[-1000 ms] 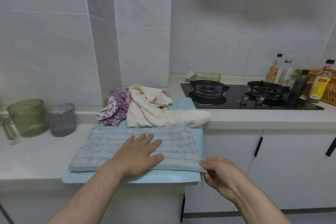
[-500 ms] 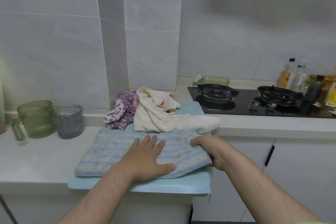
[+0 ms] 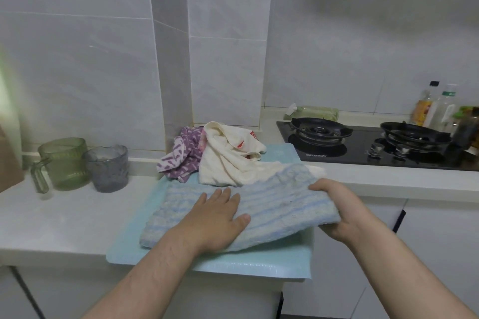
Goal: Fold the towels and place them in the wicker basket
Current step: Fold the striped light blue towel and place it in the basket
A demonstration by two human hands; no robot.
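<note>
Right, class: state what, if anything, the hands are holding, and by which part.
The right hand grips the blue striped towel by its right end, raised off the mat. The left hand holds nothing; it presses flat on the towel's middle.

1. We see the blue-striped towel (image 3: 272, 204) spread across the turquoise mat (image 3: 207, 267), right end lifted.
2. The cream towel (image 3: 225, 163) lies crumpled at the mat's back.
3. The purple patterned towel (image 3: 181, 158) bunches at its back-left corner.

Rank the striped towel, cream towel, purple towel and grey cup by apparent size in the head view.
1. striped towel, also nearest the camera
2. cream towel
3. purple towel and grey cup: about alike, and the purple towel is partly hidden, so unranked
</note>
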